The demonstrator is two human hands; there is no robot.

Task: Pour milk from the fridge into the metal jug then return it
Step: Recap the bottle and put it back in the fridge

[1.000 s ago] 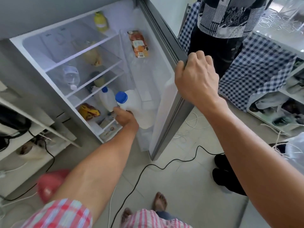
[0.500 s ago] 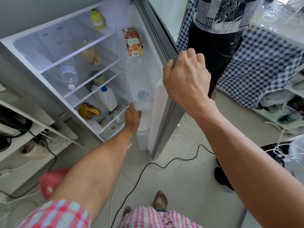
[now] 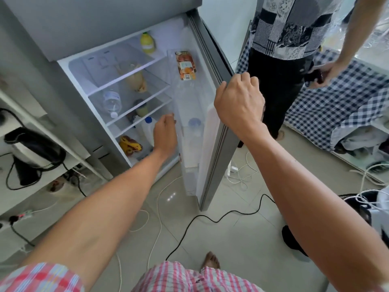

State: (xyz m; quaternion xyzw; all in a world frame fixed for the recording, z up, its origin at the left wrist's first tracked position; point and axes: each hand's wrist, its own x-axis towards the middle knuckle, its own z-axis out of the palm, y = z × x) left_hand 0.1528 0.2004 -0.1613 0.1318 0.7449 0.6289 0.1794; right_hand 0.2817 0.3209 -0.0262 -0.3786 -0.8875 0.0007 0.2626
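- Milk bottle [image 3: 194,131] stands in the lower door rack, blue cap up.
- Left hand [image 3: 165,133] open and empty beside it; right hand [image 3: 239,104] clamped on the fridge door [image 3: 212,144] edge.
- Likely heavy, slick plastic; best gripped around the body.

The fridge [image 3: 117,28] is grey outside and white inside, with clear shelves [image 3: 134,81]. A yellow bottle [image 3: 148,43] stands on top, and an orange and red carton [image 3: 186,65] sits in the door. The white milk jug [image 3: 194,131] has a blue cap, as does the white bottle [image 3: 149,128] beside it. The shirt sleeve [image 3: 40,279] is a pink, red and pale blue check. A cloth [image 3: 328,106] is a navy and white check. A black cable [image 3: 210,220] crosses the pale grey floor tiles [image 3: 221,245].
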